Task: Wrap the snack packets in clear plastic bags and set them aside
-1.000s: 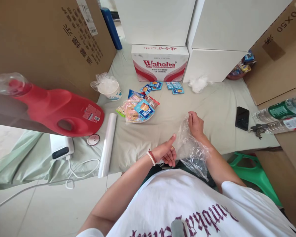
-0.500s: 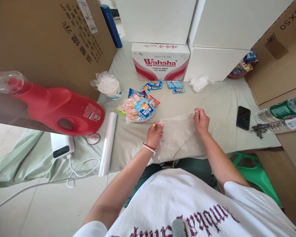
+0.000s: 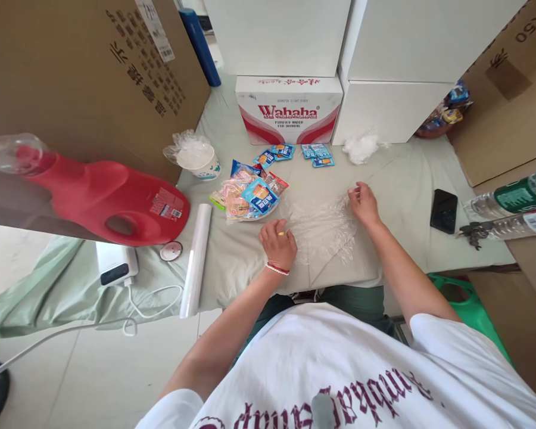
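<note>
A crumpled sheet of clear plastic film (image 3: pixel 324 229) lies on the cloth between my two hands. My left hand (image 3: pixel 278 243) is at the film's left edge, fingers loosely bent and apart, holding nothing. Beside the far right edge, my right hand (image 3: pixel 364 204) has its fingers loosely spread with nothing in them. Beyond my left hand sits a pile of packaged snacks (image 3: pixel 256 193) on a plate whose rim barely shows. Several small blue packets (image 3: pixel 282 152) lie in front of the Wahaha carton (image 3: pixel 290 116).
At left stand a red detergent bottle (image 3: pixel 120 202), a paper cup (image 3: pixel 201 164) with film in it, a film roll (image 3: pixel 195 262) and a white power bank (image 3: pixel 116 262). At right are a wad of film (image 3: pixel 360 148), a phone (image 3: pixel 443 211), water bottles (image 3: pixel 520 196) and keys (image 3: pixel 476 232).
Both hands have let go of the film, which was stretched between them and now lies more crumpled. My left hand moved slightly nearer and left; my right hand moved slightly farther away.
</note>
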{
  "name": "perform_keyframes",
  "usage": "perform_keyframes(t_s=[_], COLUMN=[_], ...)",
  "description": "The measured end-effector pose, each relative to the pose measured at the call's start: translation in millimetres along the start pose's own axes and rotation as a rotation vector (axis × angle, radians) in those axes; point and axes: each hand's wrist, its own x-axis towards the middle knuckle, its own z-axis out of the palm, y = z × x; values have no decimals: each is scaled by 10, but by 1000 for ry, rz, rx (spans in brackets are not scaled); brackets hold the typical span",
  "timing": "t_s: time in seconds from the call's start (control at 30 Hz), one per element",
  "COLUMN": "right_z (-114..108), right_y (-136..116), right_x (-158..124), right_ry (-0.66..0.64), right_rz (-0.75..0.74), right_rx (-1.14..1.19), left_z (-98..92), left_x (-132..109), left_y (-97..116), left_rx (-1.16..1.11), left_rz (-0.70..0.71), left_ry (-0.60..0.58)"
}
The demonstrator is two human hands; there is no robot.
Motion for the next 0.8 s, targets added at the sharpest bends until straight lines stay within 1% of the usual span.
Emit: perform_keyframes(t_s=[0.07, 0.1, 0.13, 0.17, 0.23, 0.3, 0.37, 0.4, 0.43, 0.5, 0.57, 0.63, 0.67, 0.7, 0.73, 0.8], right_z=[-132, -183, -215, -231, -225, -220, -260, -298, -345, -432, -460, -386, -305, -200, -75, 207], right_y=[-121, -203, -290, -370, -463, -422, -266, -175, -94, -16, -101, -358, -540, -744, -960, -1382], right_x=[-83, -185, -327, -503, -906, -1273, -1502, -1550, -1556, -1455, -1254, -1024, -921, -837, -778, -728], right_ry=[103, 109, 80, 11, -192, -395, -486, -496, -492, -464, -399, -334, -320, -327, -357, -450], right_rz=[-79, -140, -210, -279, -423, -522, -522, -495, -458, -376, -283, -237, -257, -311, -397, -582], right_rx=[-52, -68, -72, -66, -64, -89, -98, -79, -46, 27, 69, 95, 115, 137, 152, 141], left_z=[-24, -30, -31, -31, -36, -63, -111, -137, -161, -194, -202, -196, -191, -187, -185, -182], left_x=[-27, -35, -39, -41, -45, -51, -63, -71, -78, -91, -100, -102, -101, -100, -99, -98], left_y=[22, 27, 25, 12, -46, -145, -259, -311, -356, -414, -433, -430, -427, -425, -425, -433], left_rx=[125, 165, 199, 231, 290, 337, 366, 375, 380, 381, 376, 368, 363, 358, 353, 348], left_rz=[175, 248, 310, 355, 387, 369, 351, 352, 358, 366, 364, 369, 373, 376, 378, 374], left_ry=[-107, -162, -209, -246, -297, -340, -373, -386, -398, -410, -413, -416, -416, -413, -410, -411])
